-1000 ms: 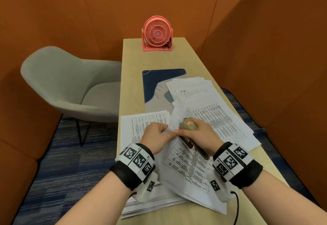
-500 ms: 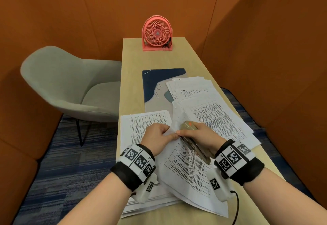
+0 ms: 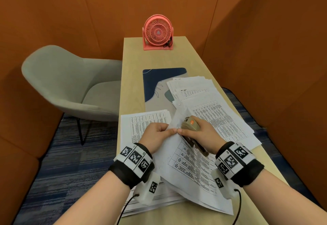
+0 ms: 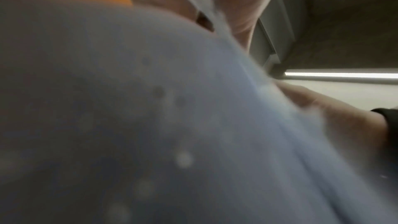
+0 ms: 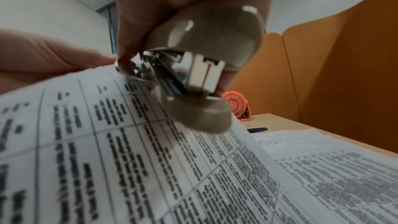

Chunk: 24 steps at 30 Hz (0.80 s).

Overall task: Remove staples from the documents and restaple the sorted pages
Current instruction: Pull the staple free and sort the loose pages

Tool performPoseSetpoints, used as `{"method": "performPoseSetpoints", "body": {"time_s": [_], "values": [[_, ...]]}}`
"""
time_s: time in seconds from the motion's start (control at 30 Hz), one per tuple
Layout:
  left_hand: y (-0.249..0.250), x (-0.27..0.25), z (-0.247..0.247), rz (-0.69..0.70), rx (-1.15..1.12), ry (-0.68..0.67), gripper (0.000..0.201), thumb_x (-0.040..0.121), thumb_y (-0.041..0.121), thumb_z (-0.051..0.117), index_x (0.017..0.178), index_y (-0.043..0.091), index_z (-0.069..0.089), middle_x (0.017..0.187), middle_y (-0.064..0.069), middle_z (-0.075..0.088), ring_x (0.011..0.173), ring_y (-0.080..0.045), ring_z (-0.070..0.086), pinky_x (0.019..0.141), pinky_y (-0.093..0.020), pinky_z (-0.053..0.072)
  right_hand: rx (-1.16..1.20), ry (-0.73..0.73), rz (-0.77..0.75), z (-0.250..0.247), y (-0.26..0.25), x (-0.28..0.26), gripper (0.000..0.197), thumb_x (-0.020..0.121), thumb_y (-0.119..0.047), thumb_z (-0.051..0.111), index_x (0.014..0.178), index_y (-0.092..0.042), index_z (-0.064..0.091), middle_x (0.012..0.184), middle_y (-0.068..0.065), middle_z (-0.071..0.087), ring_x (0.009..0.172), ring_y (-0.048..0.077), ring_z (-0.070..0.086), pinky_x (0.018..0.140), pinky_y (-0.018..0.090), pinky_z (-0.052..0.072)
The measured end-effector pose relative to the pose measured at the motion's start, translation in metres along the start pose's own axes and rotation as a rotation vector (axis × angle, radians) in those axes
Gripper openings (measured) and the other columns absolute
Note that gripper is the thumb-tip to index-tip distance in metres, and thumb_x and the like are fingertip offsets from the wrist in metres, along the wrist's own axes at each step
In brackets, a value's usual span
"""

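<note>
One stapler and about three paper piles are sitting on the surface. The left hand is pinching a lifted page; the right hand is gripping the stapler.

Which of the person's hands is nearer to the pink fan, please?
Right. The right hand, gripping the stapler, lies slightly closer to the fan; the left hand pinches the paper alongside.

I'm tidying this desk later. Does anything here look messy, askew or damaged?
Yes. The loose pages on the right side of the desk lie fanned and crooked, covering part of the desk mat. The document the hands hold is tilted, its top corner curled up by the stapler. No tears show.
</note>
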<state>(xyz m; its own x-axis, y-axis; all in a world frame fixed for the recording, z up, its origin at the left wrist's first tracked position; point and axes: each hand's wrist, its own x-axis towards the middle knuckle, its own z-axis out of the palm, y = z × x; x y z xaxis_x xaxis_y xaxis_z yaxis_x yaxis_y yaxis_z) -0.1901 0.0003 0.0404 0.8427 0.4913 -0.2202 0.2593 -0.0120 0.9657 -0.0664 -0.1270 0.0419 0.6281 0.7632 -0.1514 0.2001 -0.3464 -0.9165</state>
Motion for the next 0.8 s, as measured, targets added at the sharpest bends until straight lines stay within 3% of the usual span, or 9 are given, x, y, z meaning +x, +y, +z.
{"method": "performPoseSetpoints", "body": {"time_s": [0.13, 0.27, 0.37, 0.43, 0.5, 0.57, 0.7, 0.73, 0.8], "values": [[0.001, 0.000, 0.003, -0.031, 0.002, 0.044, 0.028, 0.083, 0.013, 0.066, 0.056, 0.015, 0.061, 0.053, 0.004, 0.061, 0.047, -0.008, 0.054, 0.049, -0.018, 0.043, -0.044, 0.018, -0.039, -0.001, -0.004, -0.003, 0.022, 0.072, -0.036, 0.079, 0.078, -0.028, 0.060, 0.075, -0.009, 0.064, 0.068, 0.005, 0.058, 0.060, 0.016, 0.043], [0.001, 0.003, 0.008, -0.027, 0.026, 0.085, 0.014, 0.081, 0.013, 0.067, 0.072, 0.002, 0.067, 0.068, -0.010, 0.063, 0.060, -0.019, 0.057, 0.061, -0.028, 0.045, -0.007, 0.003, -0.009, 0.000, -0.001, 0.000, 0.034, 0.061, -0.049, 0.080, 0.078, -0.025, 0.064, 0.078, -0.004, 0.067, 0.074, 0.012, 0.061, 0.069, 0.029, 0.050], [-0.001, 0.004, 0.007, -0.010, 0.058, 0.108, 0.015, 0.080, 0.011, 0.067, 0.066, 0.010, 0.065, 0.061, -0.003, 0.060, 0.057, -0.016, 0.054, 0.060, -0.027, 0.043, 0.068, -0.038, 0.036, 0.003, 0.002, 0.004, 0.041, 0.054, -0.052, 0.079, 0.080, -0.023, 0.066, 0.080, -0.001, 0.069, 0.079, 0.019, 0.064, 0.075, 0.038, 0.051], [-0.001, 0.005, 0.006, 0.008, 0.111, 0.102, 0.014, 0.081, 0.013, 0.066, 0.067, 0.011, 0.065, 0.064, -0.004, 0.060, 0.060, -0.017, 0.054, 0.061, -0.029, 0.043, 0.150, -0.099, 0.064, 0.003, 0.001, 0.005, 0.031, 0.066, -0.036, 0.081, 0.083, -0.016, 0.066, 0.077, 0.003, 0.069, 0.074, 0.022, 0.066, 0.069, 0.035, 0.055], [-0.002, 0.004, 0.005, 0.032, 0.169, 0.089, 0.014, 0.082, 0.014, 0.065, 0.069, 0.008, 0.065, 0.063, -0.003, 0.057, 0.059, -0.014, 0.051, 0.060, -0.027, 0.041, 0.227, -0.164, 0.108, 0.002, -0.005, 0.002, 0.014, 0.080, -0.014, 0.072, 0.087, -0.007, 0.062, 0.068, 0.000, 0.065, 0.059, 0.010, 0.063, 0.051, 0.021, 0.049], [-0.003, 0.003, 0.004, 0.049, 0.206, 0.083, 0.016, 0.083, 0.014, 0.064, 0.071, 0.003, 0.065, 0.059, 0.001, 0.054, 0.054, -0.008, 0.047, 0.056, -0.022, 0.038, 0.235, -0.189, 0.122, 0.001, -0.006, 0.001, 0.010, 0.084, -0.009, 0.067, 0.090, -0.005, 0.061, 0.068, -0.001, 0.064, 0.054, 0.004, 0.061, 0.048, 0.017, 0.045], [-0.008, 0.004, 0.000, 0.049, 0.239, 0.125, 0.027, 0.080, 0.023, 0.064, 0.077, -0.004, 0.066, 0.071, -0.018, 0.064, 0.064, -0.017, 0.054, 0.061, -0.032, 0.045, -0.013, -0.160, 0.046, -0.006, 0.005, 0.005, 0.026, 0.073, -0.033, 0.079, 0.092, -0.023, 0.064, 0.083, -0.002, 0.070, 0.077, 0.013, 0.066, 0.070, 0.030, 0.052], [-0.010, 0.005, -0.002, 0.043, 0.253, 0.143, 0.027, 0.081, 0.023, 0.063, 0.076, -0.003, 0.066, 0.073, -0.020, 0.065, 0.064, -0.019, 0.055, 0.062, -0.033, 0.046, -0.100, -0.163, 0.042, -0.010, 0.010, 0.007, 0.030, 0.073, -0.035, 0.079, 0.095, -0.024, 0.062, 0.088, -0.001, 0.069, 0.082, 0.015, 0.066, 0.073, 0.031, 0.052], [-0.014, 0.006, -0.008, 0.027, 0.278, 0.174, 0.022, 0.085, 0.019, 0.063, 0.069, 0.003, 0.066, 0.069, -0.014, 0.065, 0.061, -0.016, 0.053, 0.060, -0.028, 0.044, -0.276, -0.173, 0.061, -0.021, 0.022, 0.010, 0.037, 0.077, -0.030, 0.076, 0.106, -0.019, 0.055, 0.093, -0.002, 0.065, 0.081, 0.013, 0.063, 0.067, 0.022, 0.050]]}}
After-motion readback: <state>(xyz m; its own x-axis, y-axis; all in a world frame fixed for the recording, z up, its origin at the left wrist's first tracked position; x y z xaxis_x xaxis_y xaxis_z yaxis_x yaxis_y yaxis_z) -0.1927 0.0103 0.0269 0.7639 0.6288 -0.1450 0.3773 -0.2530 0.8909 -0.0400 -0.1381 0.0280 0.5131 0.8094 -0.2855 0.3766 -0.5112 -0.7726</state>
